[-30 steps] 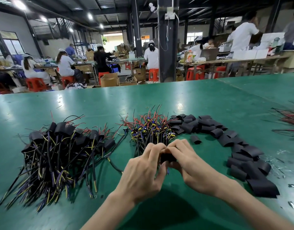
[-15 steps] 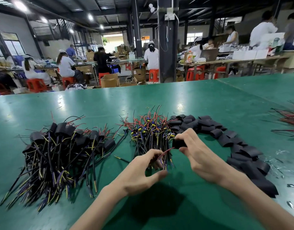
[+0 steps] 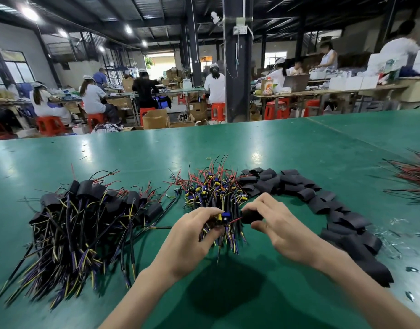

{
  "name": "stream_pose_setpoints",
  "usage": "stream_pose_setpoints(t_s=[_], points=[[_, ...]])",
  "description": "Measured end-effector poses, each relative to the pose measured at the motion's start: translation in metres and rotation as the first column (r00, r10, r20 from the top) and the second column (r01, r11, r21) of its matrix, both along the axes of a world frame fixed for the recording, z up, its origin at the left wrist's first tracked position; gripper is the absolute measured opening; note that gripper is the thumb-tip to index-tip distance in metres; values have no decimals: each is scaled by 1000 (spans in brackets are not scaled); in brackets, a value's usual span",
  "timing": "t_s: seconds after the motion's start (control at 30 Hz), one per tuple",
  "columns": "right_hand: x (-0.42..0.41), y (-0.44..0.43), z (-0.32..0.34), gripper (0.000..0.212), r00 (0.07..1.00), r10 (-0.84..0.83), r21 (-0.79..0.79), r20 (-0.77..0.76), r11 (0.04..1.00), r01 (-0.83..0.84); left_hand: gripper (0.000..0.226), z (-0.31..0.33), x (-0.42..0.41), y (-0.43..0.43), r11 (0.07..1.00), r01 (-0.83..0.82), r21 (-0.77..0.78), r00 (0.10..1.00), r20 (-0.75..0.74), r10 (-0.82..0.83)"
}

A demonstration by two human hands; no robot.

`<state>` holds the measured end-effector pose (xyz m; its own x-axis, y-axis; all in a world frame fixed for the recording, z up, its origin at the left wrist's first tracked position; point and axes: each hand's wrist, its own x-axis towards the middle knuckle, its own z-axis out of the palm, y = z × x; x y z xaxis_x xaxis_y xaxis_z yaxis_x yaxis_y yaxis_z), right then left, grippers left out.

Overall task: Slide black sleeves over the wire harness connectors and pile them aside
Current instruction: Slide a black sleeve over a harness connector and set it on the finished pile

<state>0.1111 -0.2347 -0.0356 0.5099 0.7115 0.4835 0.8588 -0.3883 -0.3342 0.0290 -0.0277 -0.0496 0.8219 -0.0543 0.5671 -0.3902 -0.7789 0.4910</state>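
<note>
Closing the gap: held hands well apart half a sec ago, now nearly together again over the near-centre of the green-topped table (image 3: 275, 150). Pinching short black tube sleeve (image 3: 251, 216) in right hand (image 3: 284, 231), thumb below & fingers curled over, open end turned leftward. Gripping one multicolour wire harness by its yellow & blue connector (image 3: 222, 216) in left hand (image 3: 194, 233), fingers curled round it, w/ thin red lead (image 3: 235, 219) aimed at sleeve mouth. Not threaded yet: tip just at the mouth, connector itself clear of it. Reads as done w/ pick-up, starting on threading; prob. needs lead fed thru first, then sleeve slid over connector. No visible shift elsewhere vs a sec ago: heap of black-sleeved harnesses (image 3: 85, 222) toward left side, bundle of bare harnesses (image 3: 216, 188) mid-table behind hands, arc of loose black sleeves (image 3: 322, 200) to right, stray red wires (image 3: 413, 179) at right edge. Plenty left, judging by bare bundle.
</note>
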Motion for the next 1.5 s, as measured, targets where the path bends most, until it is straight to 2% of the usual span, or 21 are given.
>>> stream_pose_setpoints(t_s=[0.17, 0.33, 0.67, 0.87, 1.07, 1.2, 1.37, 1.43, 1.5], points=[[-8, 10, -8, 30, 997, 71, 13, -40, 997, -71, 28, 0, -4, -7, 998, -1, 70, 1000, -13, 2], [-10, 13, -10, 29, 990, 105, 88, -94, 991, -97, 21, -1, -4, -5, 997, -75, 34, 997, -23, 76], [-11, 15, -12, 32, 987, 117, 142, -107, 985, -102, 12, 2, -5, -7, 992, -30, 123, 999, 25, 27], [-14, 17, -16, 35, 989, 131, 143, -66, 982, -120, 17, -2, -5, -10, 997, -19, 78, 999, 27, 17], [-17, 21, -23, 23, 983, 172, 145, -60, 976, -161, 24, -7, -5, -12, 997, 59, 49, 997, -47, -57], [-16, 23, -25, 29, 987, 152, 152, -53, 978, -142, 26, -6, -6, -11, 998, 52, 25, 998, -30, -51], [-19, 25, -26, 54, 998, 57, 163, -32, 985, -51, 20, 8, -7, -2, 980, -66, 188, 991, 131, 41], [-19, 25, -26, 61, 999, -26, 175, -20, 984, 29, 19, 19, -5, 16, 964, -213, 161, 949, 267, 166], [-16, 25, -27, 64, 996, -85, 155, -22, 984, 87, 15, 28, -3, 44, 913, -400, 79, 852, 398, 339]])
